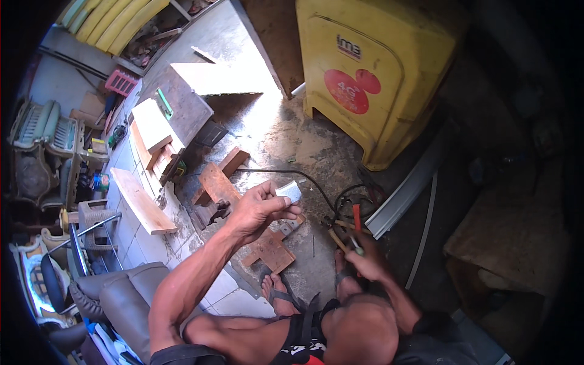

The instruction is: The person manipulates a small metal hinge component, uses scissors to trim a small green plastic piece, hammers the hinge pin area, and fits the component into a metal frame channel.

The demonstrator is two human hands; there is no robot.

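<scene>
On a stained concrete floor (286, 137) by a yellow cabinet (371, 67), left hand (258, 210) grips a metal piece (289, 191), right hand (365, 255) pliers (354, 228).

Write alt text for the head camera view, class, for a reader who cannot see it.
Seen from above, a seated person's left hand holds up a small shiny metal piece, while the right hand grips a red-handled tool near black cables. Wooden boards lie on the concrete floor beside a yellow plastic cabinet.
</scene>
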